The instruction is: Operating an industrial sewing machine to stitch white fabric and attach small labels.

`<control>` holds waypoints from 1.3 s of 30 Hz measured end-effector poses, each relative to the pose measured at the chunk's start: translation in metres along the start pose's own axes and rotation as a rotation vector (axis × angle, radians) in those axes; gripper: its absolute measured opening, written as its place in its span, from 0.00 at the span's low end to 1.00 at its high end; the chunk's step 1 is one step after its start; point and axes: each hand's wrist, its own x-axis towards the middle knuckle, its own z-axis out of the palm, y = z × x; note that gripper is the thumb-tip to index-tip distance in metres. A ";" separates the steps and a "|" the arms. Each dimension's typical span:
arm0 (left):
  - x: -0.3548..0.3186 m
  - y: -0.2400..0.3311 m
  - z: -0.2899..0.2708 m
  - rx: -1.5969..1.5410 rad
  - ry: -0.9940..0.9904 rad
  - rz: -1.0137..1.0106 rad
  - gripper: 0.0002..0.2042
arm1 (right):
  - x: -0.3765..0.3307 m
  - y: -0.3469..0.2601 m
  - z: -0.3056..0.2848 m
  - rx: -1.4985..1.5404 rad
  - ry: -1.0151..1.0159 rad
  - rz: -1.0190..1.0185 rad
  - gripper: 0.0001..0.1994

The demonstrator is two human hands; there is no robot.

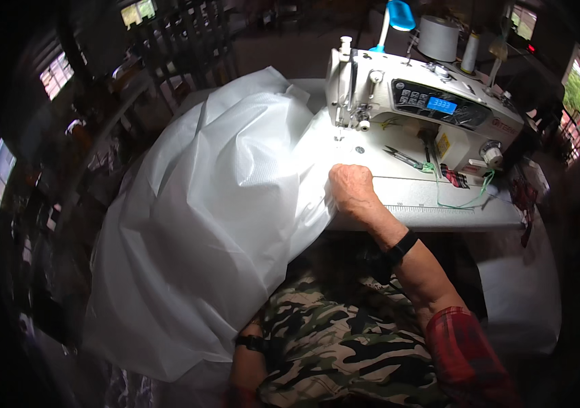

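Observation:
A large sheet of white woven fabric [208,197] billows up on the left and spills off the table's front. Its right edge reaches the needle area of a white sewing machine [364,81]. My right hand [352,185] is closed at that edge, just in front of the needle, pinching the fabric. My left forearm goes in under the sheet at the lower middle, and the left hand itself is hidden by the cloth. Thread snips [404,157] lie on the machine bed to the right of my right hand.
Green cord [463,205] and a plaid scrap [454,177] lie on the bed's right side. Thread cones [438,39] and a blue-headed lamp [400,16] stand behind the machine. More white fabric [517,285] hangs at the right. A dark slatted rack [184,51] stands at the back.

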 end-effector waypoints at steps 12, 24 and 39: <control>-0.018 0.017 -0.131 -0.032 -0.347 0.019 0.18 | 0.004 -0.003 0.001 0.156 0.015 0.015 0.04; -0.037 0.177 -0.328 0.092 0.909 0.749 0.24 | 0.004 -0.011 0.012 0.211 0.064 0.049 0.06; 0.059 0.199 -0.349 0.079 0.983 0.585 0.10 | 0.042 0.004 0.029 0.095 0.113 0.013 0.06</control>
